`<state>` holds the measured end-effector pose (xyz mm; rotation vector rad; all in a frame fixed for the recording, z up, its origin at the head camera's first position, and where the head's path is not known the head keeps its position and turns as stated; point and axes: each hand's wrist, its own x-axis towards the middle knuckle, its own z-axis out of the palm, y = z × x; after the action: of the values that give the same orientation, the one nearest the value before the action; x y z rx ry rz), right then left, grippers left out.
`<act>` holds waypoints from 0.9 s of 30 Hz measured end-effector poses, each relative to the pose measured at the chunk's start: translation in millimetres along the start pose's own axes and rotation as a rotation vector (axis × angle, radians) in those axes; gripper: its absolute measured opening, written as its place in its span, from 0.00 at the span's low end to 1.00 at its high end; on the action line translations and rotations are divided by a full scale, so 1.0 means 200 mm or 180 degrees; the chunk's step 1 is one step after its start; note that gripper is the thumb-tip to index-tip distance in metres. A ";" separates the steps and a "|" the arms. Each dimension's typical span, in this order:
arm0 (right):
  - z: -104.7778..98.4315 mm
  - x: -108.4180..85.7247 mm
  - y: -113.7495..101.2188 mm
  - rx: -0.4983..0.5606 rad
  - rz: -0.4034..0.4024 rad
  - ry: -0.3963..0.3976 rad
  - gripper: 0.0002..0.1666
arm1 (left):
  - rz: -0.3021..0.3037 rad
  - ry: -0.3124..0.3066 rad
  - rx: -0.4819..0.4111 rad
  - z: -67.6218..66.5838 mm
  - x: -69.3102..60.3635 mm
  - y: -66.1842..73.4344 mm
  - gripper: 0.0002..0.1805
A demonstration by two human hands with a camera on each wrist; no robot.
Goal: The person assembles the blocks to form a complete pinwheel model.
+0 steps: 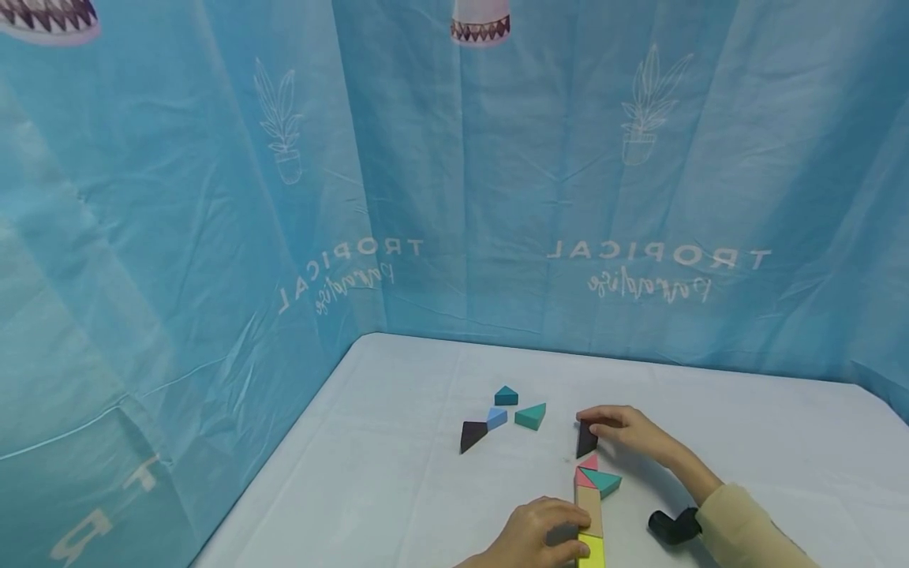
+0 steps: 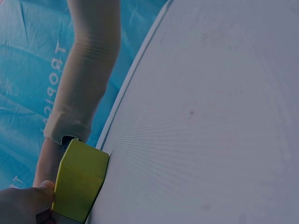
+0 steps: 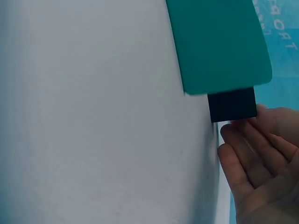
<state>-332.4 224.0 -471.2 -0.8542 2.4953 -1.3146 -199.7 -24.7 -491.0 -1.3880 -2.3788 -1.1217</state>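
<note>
A row of wooden blocks runs away from me on the white table. At its near end, my left hand (image 1: 536,528) has bent fingers touching the tan block (image 1: 589,501) and its thumb on the yellow block (image 1: 592,557). Beyond these lie two pink triangular blocks (image 1: 585,479) and a green triangular block (image 1: 602,481) jutting right. At the far end my right hand (image 1: 630,430) pinches a black block (image 1: 585,440) between thumb and fingers. In the right wrist view, the green block partly hides that black one.
Left of the row lie another black block (image 1: 473,435), a light blue block (image 1: 497,418), a green triangle (image 1: 531,416) and a teal block (image 1: 506,396). A black device (image 1: 673,527) is at the right wrist. Blue printed curtains (image 1: 497,173) stand behind the white table (image 1: 398,473).
</note>
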 end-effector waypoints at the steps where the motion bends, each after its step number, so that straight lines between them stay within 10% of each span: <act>1: 0.00 0.00 0.00 0.0003 0.0012 -0.0001 0.20 | 0.0017 0.0007 0.0016 0.00 0.00 0.00 0.13; 27: 0.04 -0.03 -0.04 0.0129 -0.0012 -0.0150 0.20 | 0.0062 0.0052 0.0087 0.00 0.00 0.00 0.13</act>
<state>-320.8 219.7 -469.9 -0.8710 2.4239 -1.3258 -198.8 -24.7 -490.7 -1.3851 -2.3552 -1.0873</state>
